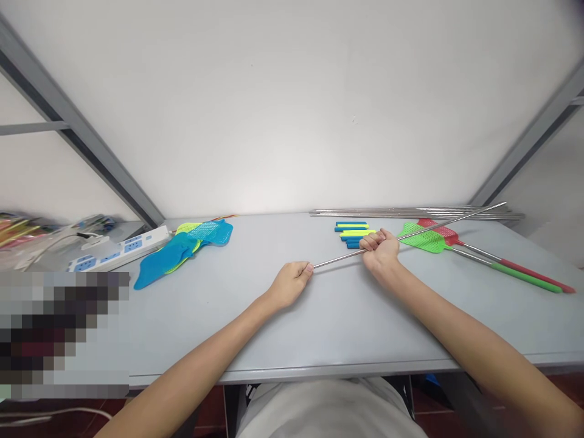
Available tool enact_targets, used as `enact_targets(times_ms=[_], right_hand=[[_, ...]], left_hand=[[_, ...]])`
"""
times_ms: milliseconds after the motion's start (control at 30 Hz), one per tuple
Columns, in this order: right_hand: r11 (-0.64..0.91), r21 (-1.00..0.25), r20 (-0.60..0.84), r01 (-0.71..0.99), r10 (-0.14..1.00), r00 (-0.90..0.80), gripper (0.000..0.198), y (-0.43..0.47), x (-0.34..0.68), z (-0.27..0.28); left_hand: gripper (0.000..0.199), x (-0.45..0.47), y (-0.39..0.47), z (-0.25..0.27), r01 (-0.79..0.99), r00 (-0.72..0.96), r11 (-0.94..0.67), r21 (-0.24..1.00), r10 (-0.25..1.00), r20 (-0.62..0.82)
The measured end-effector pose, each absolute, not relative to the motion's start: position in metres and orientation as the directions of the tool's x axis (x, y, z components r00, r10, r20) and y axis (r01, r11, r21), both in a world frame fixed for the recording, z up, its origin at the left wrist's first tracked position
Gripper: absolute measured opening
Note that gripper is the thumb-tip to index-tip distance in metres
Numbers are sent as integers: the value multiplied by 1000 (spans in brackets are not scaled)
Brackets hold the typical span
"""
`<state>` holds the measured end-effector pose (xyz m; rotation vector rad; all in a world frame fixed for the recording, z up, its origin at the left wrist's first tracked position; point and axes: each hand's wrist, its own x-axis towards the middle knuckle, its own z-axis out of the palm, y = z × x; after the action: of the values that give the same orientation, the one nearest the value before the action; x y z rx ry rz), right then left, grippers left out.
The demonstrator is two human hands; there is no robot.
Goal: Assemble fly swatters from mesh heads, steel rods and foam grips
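Note:
A thin metal rod slants up to the right across the table, held in both hands. My left hand pinches its lower end; whatever lies inside those fingers is hidden. Farther along, my right hand has its fingers wrapped round the rod, palm side up. Just behind the right hand lie several blue and yellow handle sleeves. To its right, the rod passes above a green fly swatter and a red fly swatter, both lying flat with their handles toward the right.
Several loose metal rods lie along the wall at the back. On the left, blue and yellow swatter heads are piled beside a white power strip. Grey metal posts stand at both sides. A pixelated patch covers the lower left.

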<state>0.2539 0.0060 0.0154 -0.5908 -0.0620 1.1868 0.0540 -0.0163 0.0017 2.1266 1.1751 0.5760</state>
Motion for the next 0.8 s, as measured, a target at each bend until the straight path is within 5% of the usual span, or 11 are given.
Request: enact_targets(times_ms=[800], right_hand=[[223, -405, -291, -887, 888, 356, 26, 3, 250, 13]], left_hand=[[36, 57, -22, 0, 559, 497, -374, 740, 865, 61]])
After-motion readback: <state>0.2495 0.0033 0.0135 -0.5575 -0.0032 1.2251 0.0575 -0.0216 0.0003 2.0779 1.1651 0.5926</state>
